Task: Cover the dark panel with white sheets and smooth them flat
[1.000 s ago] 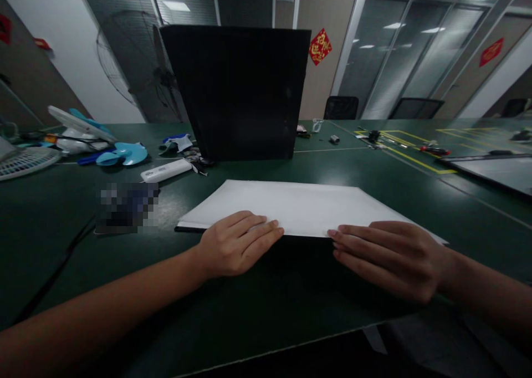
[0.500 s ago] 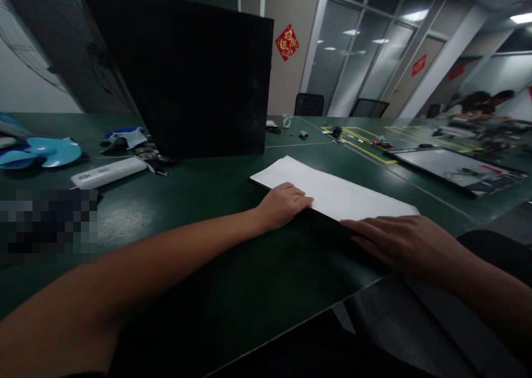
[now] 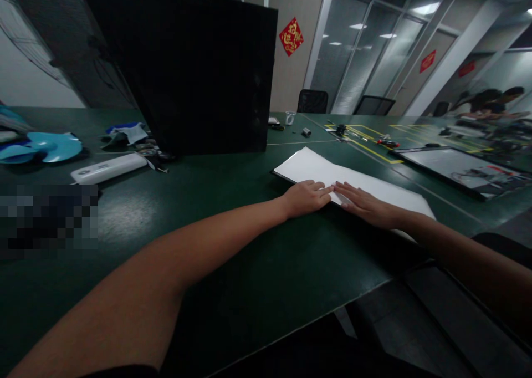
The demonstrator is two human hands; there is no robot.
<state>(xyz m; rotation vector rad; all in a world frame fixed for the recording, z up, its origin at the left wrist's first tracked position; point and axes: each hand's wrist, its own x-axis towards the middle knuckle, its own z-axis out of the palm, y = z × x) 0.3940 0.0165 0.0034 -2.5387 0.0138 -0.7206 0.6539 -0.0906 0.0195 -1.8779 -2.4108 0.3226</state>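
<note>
A long white sheet (image 3: 374, 192) lies on the green table in front of me, with a thin dark edge showing under its left corner. At its near edge is my left hand (image 3: 306, 199), fingers bent over the border and closed on it; the thumb side is partly hidden. My right hand (image 3: 368, 207) rests palm down on the sheet, fingers stretched out flat. Its fingertips meet those of the left hand near the middle of the near edge.
A large black screen (image 3: 208, 73) stands behind the sheet to the left. On the left are a white elongated device (image 3: 108, 168) and blue fan blades (image 3: 54, 147). A framed white panel (image 3: 444, 164) lies at the right. The table edge (image 3: 324, 317) runs close to my body.
My right hand has slid left and away from me along the sheet, from its right end to beside my left hand. It now lies flatter. The whole view has shifted slightly.
</note>
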